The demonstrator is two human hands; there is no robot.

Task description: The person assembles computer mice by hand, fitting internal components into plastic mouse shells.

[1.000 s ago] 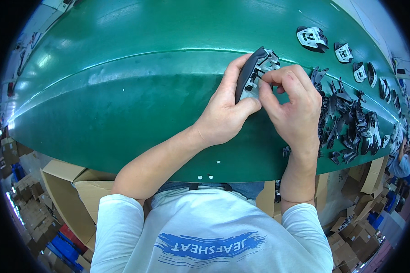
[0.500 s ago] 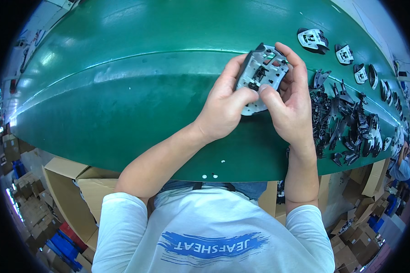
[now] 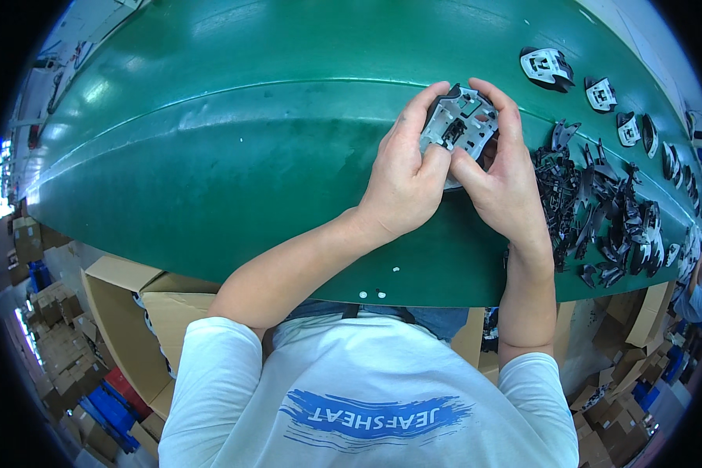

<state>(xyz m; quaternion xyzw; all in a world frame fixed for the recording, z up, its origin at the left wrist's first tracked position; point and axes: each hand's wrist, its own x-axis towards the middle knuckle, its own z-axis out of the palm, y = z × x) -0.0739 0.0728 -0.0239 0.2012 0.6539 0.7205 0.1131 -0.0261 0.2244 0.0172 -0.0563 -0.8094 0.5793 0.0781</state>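
Observation:
Between my two hands, above the green table (image 3: 288, 179), I hold a computer mouse shell (image 3: 466, 125). It is white-grey inside with black sides and black small parts in the middle. My left hand (image 3: 404, 168) grips its left side, fingers curled round the far left edge and the thumb on the near part. Around the right side wraps my right hand (image 3: 501, 168), its thumb beside the left thumb. Both thumbs hide the shell's near end. Right of my right hand lies a pile of black plastic parts (image 3: 585, 203).
Similar white-and-black shells (image 3: 547, 67) stand in a curving row along the right of the table. Small white bits (image 3: 363, 295) lie by the near edge. An open cardboard box (image 3: 125, 327) stands below at the left, another box (image 3: 636, 320) at the right. A person (image 3: 694, 300) is at far right.
My left hand has come further round the shell, its fingers now at the far left edge. The thumbs have shifted toward the shell's near end. The whole view has shifted slightly.

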